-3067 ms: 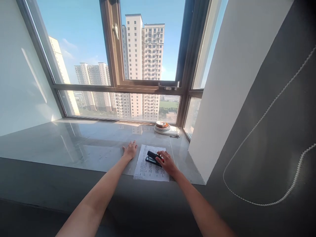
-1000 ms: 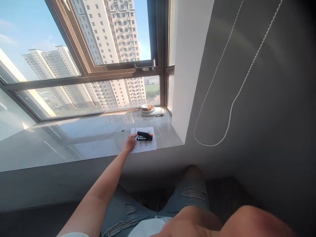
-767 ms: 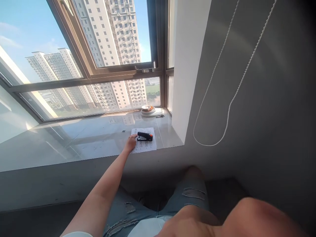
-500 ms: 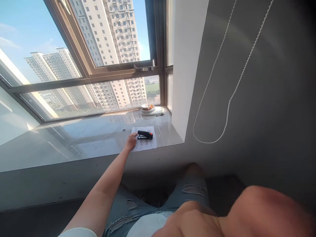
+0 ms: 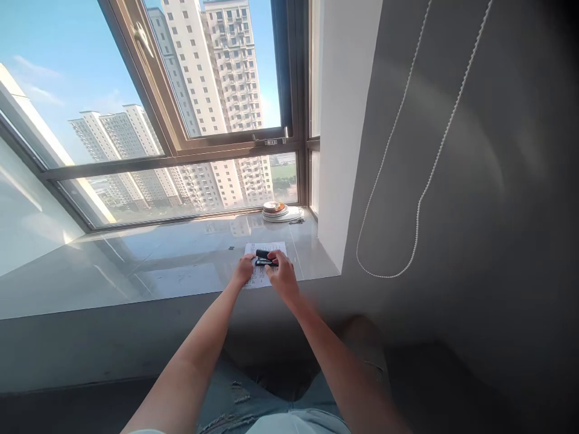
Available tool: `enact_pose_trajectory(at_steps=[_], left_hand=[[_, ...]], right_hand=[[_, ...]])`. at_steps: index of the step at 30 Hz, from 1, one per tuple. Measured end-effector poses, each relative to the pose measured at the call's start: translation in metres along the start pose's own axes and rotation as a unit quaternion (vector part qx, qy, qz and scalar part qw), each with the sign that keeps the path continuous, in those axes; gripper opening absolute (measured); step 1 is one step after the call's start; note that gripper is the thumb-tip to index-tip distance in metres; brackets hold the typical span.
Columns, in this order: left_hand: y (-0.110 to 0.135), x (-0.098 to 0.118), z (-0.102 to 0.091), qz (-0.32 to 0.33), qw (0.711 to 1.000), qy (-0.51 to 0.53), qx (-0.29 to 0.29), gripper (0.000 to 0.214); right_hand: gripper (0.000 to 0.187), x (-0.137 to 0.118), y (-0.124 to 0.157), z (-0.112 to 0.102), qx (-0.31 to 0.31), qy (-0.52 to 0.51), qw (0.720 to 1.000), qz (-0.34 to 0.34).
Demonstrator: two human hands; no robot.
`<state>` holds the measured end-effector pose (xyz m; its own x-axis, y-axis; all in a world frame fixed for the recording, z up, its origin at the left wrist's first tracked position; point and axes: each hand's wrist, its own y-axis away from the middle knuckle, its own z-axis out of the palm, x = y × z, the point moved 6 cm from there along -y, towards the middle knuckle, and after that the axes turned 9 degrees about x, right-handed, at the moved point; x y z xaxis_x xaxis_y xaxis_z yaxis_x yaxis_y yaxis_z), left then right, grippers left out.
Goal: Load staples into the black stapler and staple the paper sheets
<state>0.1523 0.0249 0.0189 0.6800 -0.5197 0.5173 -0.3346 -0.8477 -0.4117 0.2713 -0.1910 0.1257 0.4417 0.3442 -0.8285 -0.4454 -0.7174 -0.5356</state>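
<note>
A black stapler (image 5: 263, 254) lies on a printed sheet of paper (image 5: 266, 280) on the windowsill. Its upper arm stands apart from its base at the left end. My right hand (image 5: 284, 276) grips the right end, its fingers curled over the top and the thumb low on the near side. At the left edge of the paper is my left hand (image 5: 243, 270), closed, with its fingertips close to the stapler's left end. Whether those fingertips also touch the stapler I cannot tell.
A small stack of round, plate-like things (image 5: 274, 212) stands at the sill's back right, with keys (image 5: 297, 221) beside it. A small dark piece (image 5: 231, 248) lies left of the paper. A beaded blind chain (image 5: 418, 205) hangs at right. The sill ends at a front edge (image 5: 181, 298).
My right hand has come from the lower right, near my body, onto the stapler. My left hand stays at the paper's left edge. The view has tilted up slightly.
</note>
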Motion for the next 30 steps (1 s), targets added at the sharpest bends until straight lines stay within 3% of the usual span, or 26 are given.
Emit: enact_pose_trajectory(at_steps=[2, 4, 7, 12, 19, 25, 30], left_hand=[[0.0, 0.002, 0.0, 0.005, 1.0, 0.001, -0.004, 0.047], [0.002, 0.003, 0.0, 0.009, 1.0, -0.001, -0.007, 0.048], [0.004, 0.003, -0.001, 0.01, 1.0, -0.008, -0.003, 0.048], [0.003, -0.007, 0.006, 0.003, 1.0, -0.009, 0.004, 0.05], [0.001, -0.017, 0.011, -0.01, 1.0, 0.019, 0.014, 0.046], [0.006, -0.015, 0.008, -0.01, 0.999, 0.022, 0.027, 0.045], [0.009, -0.007, 0.007, 0.025, 0.998, 0.041, 0.045, 0.048]], right_hand=[[0.028, 0.053, -0.011, 0.008, 0.062, 0.119, 0.991, -0.004], [0.042, 0.086, -0.021, 0.017, 0.068, 0.195, 0.978, -0.016], [0.052, 0.11, -0.039, 0.037, -0.015, 0.247, 0.969, -0.026], [0.036, 0.139, -0.064, 0.066, -0.132, 0.253, 0.957, -0.042], [0.051, 0.154, -0.064, 0.066, -0.104, 0.207, 0.97, -0.073], [0.06, 0.152, -0.058, 0.067, -0.109, 0.254, 0.958, -0.075], [0.057, 0.156, -0.058, 0.069, -0.089, 0.297, 0.948, -0.074]])
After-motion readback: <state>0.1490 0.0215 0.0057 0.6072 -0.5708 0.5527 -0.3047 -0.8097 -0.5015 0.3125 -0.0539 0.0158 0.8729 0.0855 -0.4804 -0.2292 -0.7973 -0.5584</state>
